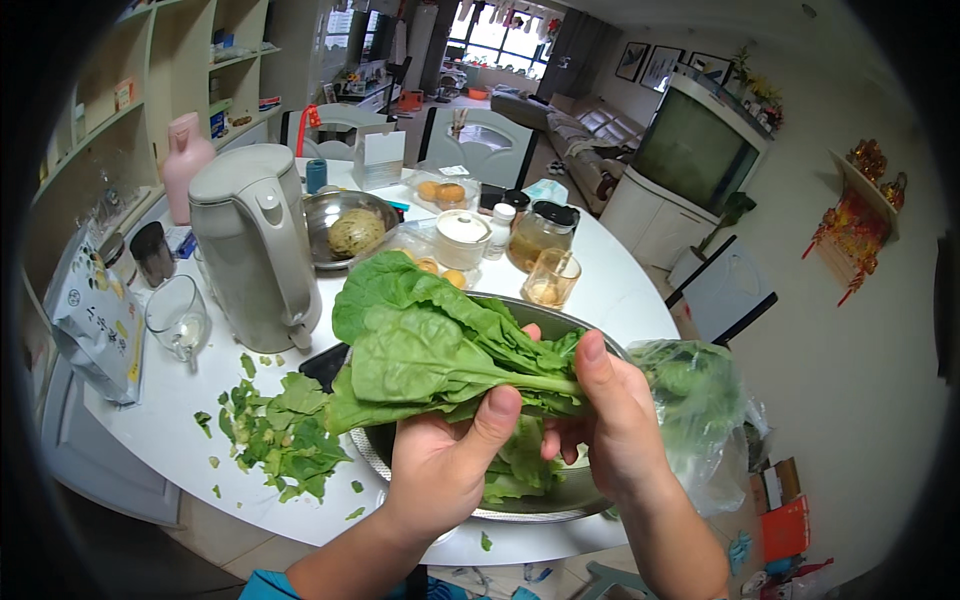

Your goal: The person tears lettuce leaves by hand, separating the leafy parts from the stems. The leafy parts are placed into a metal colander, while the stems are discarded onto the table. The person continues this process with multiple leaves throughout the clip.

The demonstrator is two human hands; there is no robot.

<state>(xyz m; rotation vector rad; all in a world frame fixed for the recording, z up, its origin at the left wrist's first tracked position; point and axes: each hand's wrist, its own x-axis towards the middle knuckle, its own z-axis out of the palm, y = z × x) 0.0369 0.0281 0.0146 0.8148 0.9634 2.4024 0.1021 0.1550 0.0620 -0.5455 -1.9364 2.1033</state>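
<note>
A bunch of leafy greens [420, 352] is held between both hands above a metal basin [600, 491]. My left hand [454, 450] grips it from below, with the thumb lying along the stems. At the stem end, my right hand [619, 401] has its thumb on top and some fingers hidden behind the bunch. More green leaves [517, 465] lie inside the basin, partly covered by my hands. Torn leaf scraps [289, 435] form a pile on the white table [187, 465] to the left. A clear plastic bag of greens [690, 405] rests to the right of the basin.
A large electric kettle [255, 247] and a glass cup [176, 319] stand at the left. Behind the basin are an amber glass mug [553, 277], a lidded jar [544, 232], a white-lidded pot [462, 236] and a steel bowl [319, 225]. A dark flat object [324, 365] lies beside the scraps.
</note>
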